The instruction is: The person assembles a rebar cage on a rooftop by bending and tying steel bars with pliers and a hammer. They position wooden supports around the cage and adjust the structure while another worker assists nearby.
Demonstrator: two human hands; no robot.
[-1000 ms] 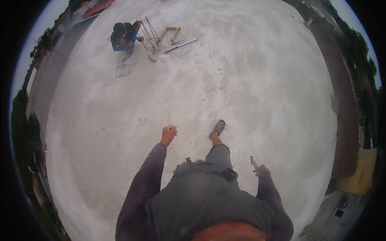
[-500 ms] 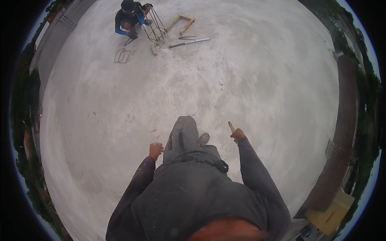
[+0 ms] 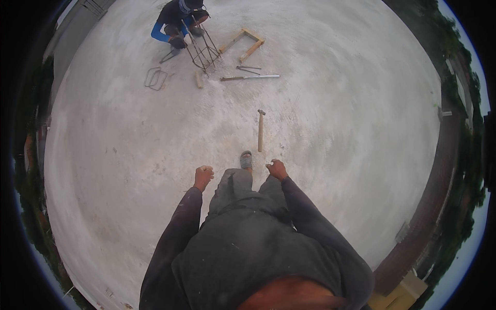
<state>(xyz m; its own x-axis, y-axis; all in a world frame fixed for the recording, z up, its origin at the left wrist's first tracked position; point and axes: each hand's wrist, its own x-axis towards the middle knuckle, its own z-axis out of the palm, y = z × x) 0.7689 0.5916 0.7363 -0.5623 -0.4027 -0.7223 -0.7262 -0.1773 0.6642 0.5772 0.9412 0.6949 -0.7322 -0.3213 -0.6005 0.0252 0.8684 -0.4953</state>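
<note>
A hammer [image 3: 260, 132] with a wooden handle and a small metal head is in front of my feet, its head pointing away from me. Whether it lies on the concrete or is still in the air, I cannot tell. Just short of its handle end is my right hand [image 3: 277, 169], empty, fingers partly spread. My left hand [image 3: 203, 177] hangs beside my left thigh, fingers loosely curled, with nothing visible in them. One sandalled foot [image 3: 246, 159] shows between the hands.
Ahead, a person [image 3: 178, 23] crouches at a rebar cage [image 3: 203, 54]. Around it lie a wooden frame [image 3: 253, 49], a metal bar [image 3: 253, 77], bent wire stirrups [image 3: 155, 78] and a short wood block [image 3: 199, 80]. A brown roof [image 3: 431, 206] runs along the right edge.
The hammer has left my right hand and is now ahead of it. That hand has moved left and opened. I have stepped forward, and the crouching person's head and arm have shifted.
</note>
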